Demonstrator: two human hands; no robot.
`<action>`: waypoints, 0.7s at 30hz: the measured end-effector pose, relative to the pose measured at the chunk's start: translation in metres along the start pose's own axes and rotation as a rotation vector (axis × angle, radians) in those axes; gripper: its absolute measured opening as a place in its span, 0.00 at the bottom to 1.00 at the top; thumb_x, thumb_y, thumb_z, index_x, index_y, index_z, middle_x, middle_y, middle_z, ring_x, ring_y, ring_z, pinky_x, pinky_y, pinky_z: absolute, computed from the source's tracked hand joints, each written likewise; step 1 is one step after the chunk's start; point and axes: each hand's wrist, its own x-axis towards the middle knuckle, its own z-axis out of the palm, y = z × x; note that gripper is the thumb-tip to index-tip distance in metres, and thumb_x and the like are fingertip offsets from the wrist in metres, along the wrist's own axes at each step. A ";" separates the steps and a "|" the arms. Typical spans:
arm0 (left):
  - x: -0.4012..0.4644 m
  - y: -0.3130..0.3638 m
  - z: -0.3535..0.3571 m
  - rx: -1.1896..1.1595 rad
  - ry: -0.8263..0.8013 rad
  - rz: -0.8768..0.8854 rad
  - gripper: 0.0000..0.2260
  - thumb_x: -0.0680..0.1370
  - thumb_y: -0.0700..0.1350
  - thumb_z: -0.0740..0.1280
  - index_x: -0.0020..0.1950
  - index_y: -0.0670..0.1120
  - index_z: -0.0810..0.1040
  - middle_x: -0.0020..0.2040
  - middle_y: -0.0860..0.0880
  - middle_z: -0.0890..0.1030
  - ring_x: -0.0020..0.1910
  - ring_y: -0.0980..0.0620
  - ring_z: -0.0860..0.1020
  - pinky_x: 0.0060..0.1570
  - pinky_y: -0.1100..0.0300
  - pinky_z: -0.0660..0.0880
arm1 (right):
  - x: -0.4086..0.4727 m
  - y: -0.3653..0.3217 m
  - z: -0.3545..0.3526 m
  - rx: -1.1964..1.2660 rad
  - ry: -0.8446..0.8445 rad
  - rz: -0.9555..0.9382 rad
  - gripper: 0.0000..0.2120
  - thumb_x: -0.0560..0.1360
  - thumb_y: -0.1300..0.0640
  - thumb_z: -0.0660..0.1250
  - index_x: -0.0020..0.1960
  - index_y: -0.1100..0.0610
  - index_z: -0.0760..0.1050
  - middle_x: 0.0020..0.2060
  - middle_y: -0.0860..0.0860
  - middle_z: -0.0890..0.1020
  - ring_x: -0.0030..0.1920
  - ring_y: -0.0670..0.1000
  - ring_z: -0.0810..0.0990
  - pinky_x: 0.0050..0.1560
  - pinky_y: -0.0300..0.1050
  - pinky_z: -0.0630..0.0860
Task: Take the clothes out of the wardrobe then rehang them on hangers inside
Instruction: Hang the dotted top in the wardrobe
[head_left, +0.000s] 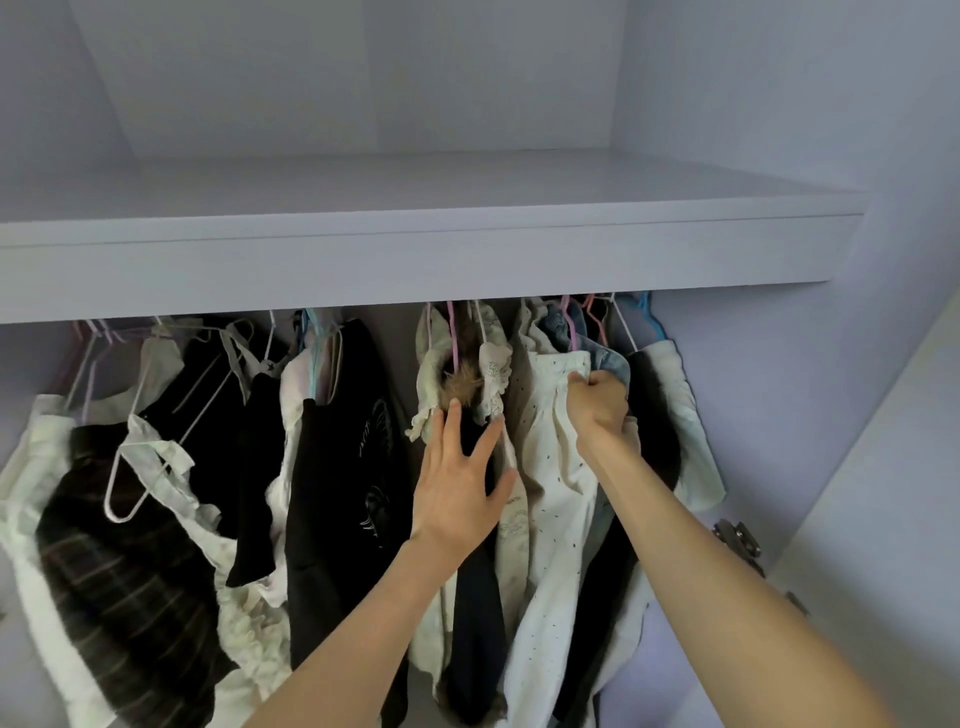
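Many clothes hang on thin hangers under the wardrobe shelf. My right hand grips the top edge of a white speckled garment hanging right of centre, beside a denim piece. My left hand lies with straight spread fingers against a dark garment with a fur trim, between cream lace pieces. Further left hang a black printed top and a dark plaid skirt. A white hanger dangles in front of the plaid skirt.
The hanging rail is hidden behind the shelf's front edge. An open wardrobe door with metal hinges stands on the right. The wardrobe's side wall closes in just right of the last garments.
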 end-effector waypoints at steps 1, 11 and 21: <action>0.002 0.002 0.000 0.014 -0.021 0.008 0.26 0.79 0.58 0.55 0.76 0.57 0.52 0.76 0.43 0.42 0.74 0.45 0.36 0.74 0.50 0.52 | -0.001 0.002 -0.001 -0.024 0.018 0.007 0.09 0.79 0.58 0.60 0.51 0.63 0.74 0.51 0.60 0.79 0.56 0.59 0.76 0.53 0.46 0.70; 0.004 0.005 -0.005 -0.027 -0.073 0.046 0.19 0.81 0.48 0.56 0.72 0.52 0.64 0.77 0.47 0.46 0.75 0.47 0.40 0.59 0.53 0.74 | 0.017 0.004 -0.037 -0.269 0.108 -0.012 0.18 0.79 0.57 0.58 0.67 0.63 0.68 0.59 0.61 0.77 0.60 0.62 0.74 0.58 0.51 0.71; -0.022 -0.013 -0.018 0.045 -0.110 0.197 0.22 0.80 0.53 0.50 0.73 0.51 0.63 0.76 0.44 0.52 0.75 0.44 0.43 0.73 0.46 0.52 | -0.031 0.037 -0.044 -0.441 0.094 -0.603 0.14 0.76 0.64 0.62 0.61 0.63 0.73 0.59 0.59 0.74 0.56 0.58 0.74 0.54 0.51 0.71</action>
